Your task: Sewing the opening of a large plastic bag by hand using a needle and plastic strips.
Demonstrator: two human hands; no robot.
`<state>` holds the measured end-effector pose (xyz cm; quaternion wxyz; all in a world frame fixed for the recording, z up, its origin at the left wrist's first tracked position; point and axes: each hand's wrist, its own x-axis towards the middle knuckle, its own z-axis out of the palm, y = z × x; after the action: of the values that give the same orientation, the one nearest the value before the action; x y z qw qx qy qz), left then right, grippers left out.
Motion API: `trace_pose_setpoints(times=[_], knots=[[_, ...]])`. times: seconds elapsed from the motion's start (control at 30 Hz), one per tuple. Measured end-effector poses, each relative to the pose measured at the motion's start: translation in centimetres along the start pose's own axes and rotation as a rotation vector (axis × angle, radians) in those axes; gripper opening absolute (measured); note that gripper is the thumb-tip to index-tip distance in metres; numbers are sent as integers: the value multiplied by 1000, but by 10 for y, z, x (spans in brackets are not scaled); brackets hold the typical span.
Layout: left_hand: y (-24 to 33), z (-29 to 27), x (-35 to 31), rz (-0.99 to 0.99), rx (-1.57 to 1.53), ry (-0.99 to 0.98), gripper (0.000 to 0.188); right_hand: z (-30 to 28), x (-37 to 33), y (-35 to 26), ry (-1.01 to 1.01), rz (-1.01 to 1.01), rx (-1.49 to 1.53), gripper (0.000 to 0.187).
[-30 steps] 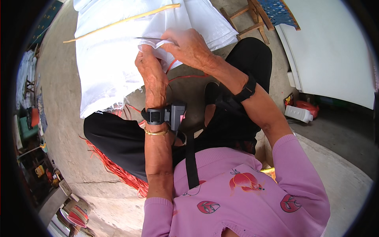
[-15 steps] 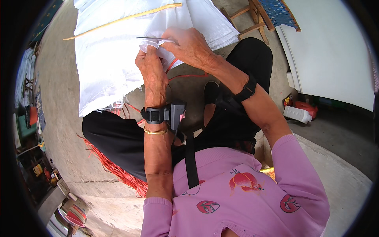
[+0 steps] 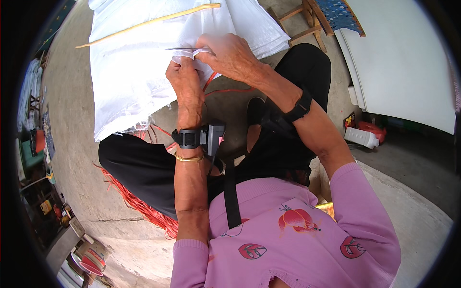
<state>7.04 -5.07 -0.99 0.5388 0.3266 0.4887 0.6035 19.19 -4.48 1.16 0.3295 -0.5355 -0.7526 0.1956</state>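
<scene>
A stack of white woven cloth, like sacks (image 3: 129, 81), spreads before me over my knees, its near edge frayed. My left hand (image 3: 186, 82) is closed, pinching a gathered fold at the cloth's near edge. Just right of it, my right hand (image 3: 231, 56) is closed at the same fold. From its fingers a long, thin dark needle (image 3: 180, 48) points left across the cloth. Red plastic cord (image 3: 210, 80) hangs below the fold between my hands; whether it is threaded on the needle cannot be seen.
A thin yellow stick (image 3: 149, 24) lies across the cloth. Red strands (image 3: 139, 201) are bundled on the floor by my left leg. A wooden stool (image 3: 307, 21) stands at the far right, near a white panel (image 3: 398, 57) and a white bottle (image 3: 361, 138).
Both hands keep their hold on the fold and have barely shifted. The needle's tip sits slightly lower over the cloth.
</scene>
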Motion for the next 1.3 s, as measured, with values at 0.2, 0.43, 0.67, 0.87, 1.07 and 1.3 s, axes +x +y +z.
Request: trace_pose_setpoints(times=[0.2,0.43,0.67,0.87,1.07,1.3], knots=[[-2,-2,-1,5,71,-23,23,0,-1,1,-7,10,-20,26],[-4,-1,-1,20,77,-6,19,2,0,2,2,-4,-37,25],[-5,-2,0,8,81,-2,18,3,0,2,21,-29,-65,24],[-6,-1,-1,33,78,-8,18,3,1,2,-34,33,-62,24],[-6,-5,0,12,127,-39,17,3,1,3,4,-13,-64,23],[-10,-5,0,46,111,-36,16,4,1,4,-15,-12,-79,23]])
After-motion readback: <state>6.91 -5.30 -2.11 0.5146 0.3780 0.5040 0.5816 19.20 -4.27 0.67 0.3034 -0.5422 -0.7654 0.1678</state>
